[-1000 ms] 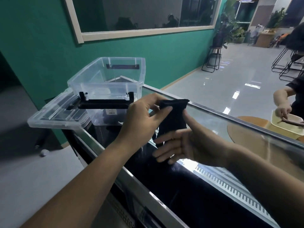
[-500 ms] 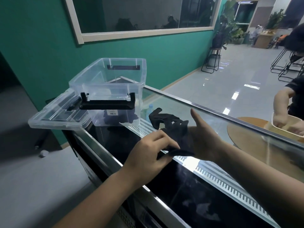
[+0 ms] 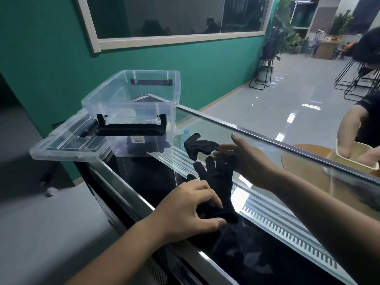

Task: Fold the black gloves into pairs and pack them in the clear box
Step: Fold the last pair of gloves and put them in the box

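Note:
One black glove [image 3: 217, 188] lies flat on the glass counter [image 3: 267, 145], its fingers spread toward the far side. My left hand [image 3: 191, 210] pinches its cuff at the near end. A second black glove [image 3: 197, 147] lies crumpled farther back, right of the clear box [image 3: 176, 89]. My right hand [image 3: 248, 161] hovers over the spread glove's fingertips with its thumb raised; its blurred fingertips touch the second glove's end. The open box stands at the counter's left end, with dark gloves [image 3: 144, 146] on its bottom.
The box's clear lid [image 3: 65, 147] juts over the counter's left corner. A small water bottle [image 3: 185, 134] shows under the glass. At the far right another person's hands [image 3: 349, 130] work in a beige tray [image 3: 337, 149]. Stools stand on the floor beyond.
The bundle held up in both hands has come apart and down. One glove now lies flat under my left hand, the other sits farther back at my right fingertips.

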